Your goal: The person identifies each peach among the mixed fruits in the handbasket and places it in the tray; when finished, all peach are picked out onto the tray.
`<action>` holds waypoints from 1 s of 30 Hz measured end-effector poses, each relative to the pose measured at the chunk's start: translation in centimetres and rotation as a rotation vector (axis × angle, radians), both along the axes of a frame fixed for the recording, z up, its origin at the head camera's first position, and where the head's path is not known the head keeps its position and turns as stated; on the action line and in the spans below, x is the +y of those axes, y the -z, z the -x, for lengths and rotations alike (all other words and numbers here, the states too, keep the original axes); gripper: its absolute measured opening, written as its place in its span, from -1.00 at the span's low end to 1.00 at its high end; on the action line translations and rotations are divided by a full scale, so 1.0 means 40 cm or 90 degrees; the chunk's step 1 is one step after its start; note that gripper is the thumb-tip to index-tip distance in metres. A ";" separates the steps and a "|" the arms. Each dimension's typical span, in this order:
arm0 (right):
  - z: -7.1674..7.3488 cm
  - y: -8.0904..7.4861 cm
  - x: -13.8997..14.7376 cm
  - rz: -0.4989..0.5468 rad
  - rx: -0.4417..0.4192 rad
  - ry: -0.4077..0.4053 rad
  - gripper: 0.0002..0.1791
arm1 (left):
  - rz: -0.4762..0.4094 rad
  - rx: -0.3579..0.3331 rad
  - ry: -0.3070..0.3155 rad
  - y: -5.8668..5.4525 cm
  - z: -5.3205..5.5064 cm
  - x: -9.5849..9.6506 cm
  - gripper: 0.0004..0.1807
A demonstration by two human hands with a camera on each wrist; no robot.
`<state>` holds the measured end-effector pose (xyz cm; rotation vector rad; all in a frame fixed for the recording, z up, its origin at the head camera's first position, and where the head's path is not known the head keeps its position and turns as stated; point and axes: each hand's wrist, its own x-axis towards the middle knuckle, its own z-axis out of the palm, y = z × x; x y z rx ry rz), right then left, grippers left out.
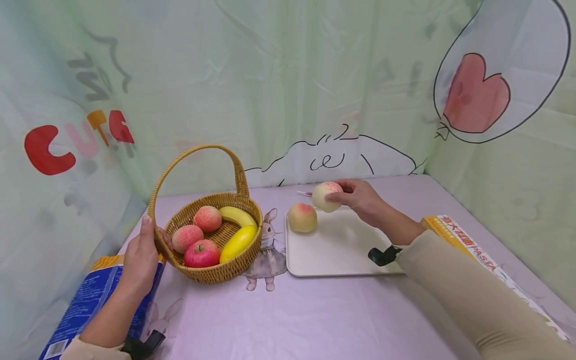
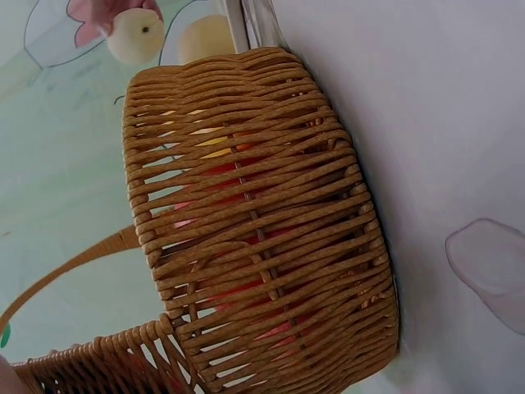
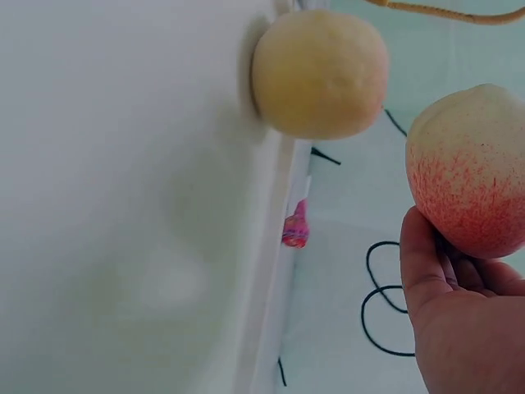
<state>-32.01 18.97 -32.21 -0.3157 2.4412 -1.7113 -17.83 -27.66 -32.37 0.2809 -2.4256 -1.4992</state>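
The right hand (image 1: pixel 362 200) is grasping a round, cream-white peach with pink speckling (image 1: pixel 321 201), its thumb pressing the near side while the other fingers are curling behind, and it is holding this peach in the air above the far left part of a shallow, off-white rectangular tray (image 1: pixel 342 250). A second peach, pale yellow with a reddish blush on top (image 1: pixel 303 220), is resting on the tray in its far left corner, just beside the held one but apart from it. The left hand (image 1: pixel 140 255) is gripping a round, golden-brown woven basket with a tall arched handle (image 1: pixel 207 275) at its left side, near where the handle is joining the rim. The basket is standing to the left of the tray and is holding two pinkish-red fuzzy peaches (image 1: pixel 187 239), a glossy red apple (image 1: pixel 202 254), a curved yellow banana (image 1: pixel 237 216) and a smooth, oblong yellow fruit (image 1: pixel 238 244). A small pink-wrapped lollipop (image 3: pixel 296 228) is lying just past the tray's far edge. A blue and orange plastic packet (image 1: pixel 90 300) is lying near the left forearm, and a long yellow and white box with red lettering (image 1: pixel 463 240) is lying right of the tray; a lilac tablecloth with printed rabbits (image 1: pixel 270 325) is spreading beneath everything.
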 end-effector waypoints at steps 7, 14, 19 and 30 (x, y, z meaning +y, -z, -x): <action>0.028 0.048 0.008 -0.023 -0.028 0.043 -0.35 | 0.000 -0.001 0.000 0.002 0.001 -0.001 -0.21; 0.045 0.089 0.017 -0.060 -0.049 0.066 -0.31 | 0.008 -0.006 -0.001 -0.001 0.002 0.001 -0.22; 0.053 0.106 0.021 -0.087 -0.051 0.080 -0.30 | 0.001 0.005 -0.001 -0.002 0.000 0.002 -0.22; 0.049 0.124 0.010 -0.116 -0.049 0.075 -0.30 | 0.005 0.014 0.003 0.002 0.003 0.001 -0.22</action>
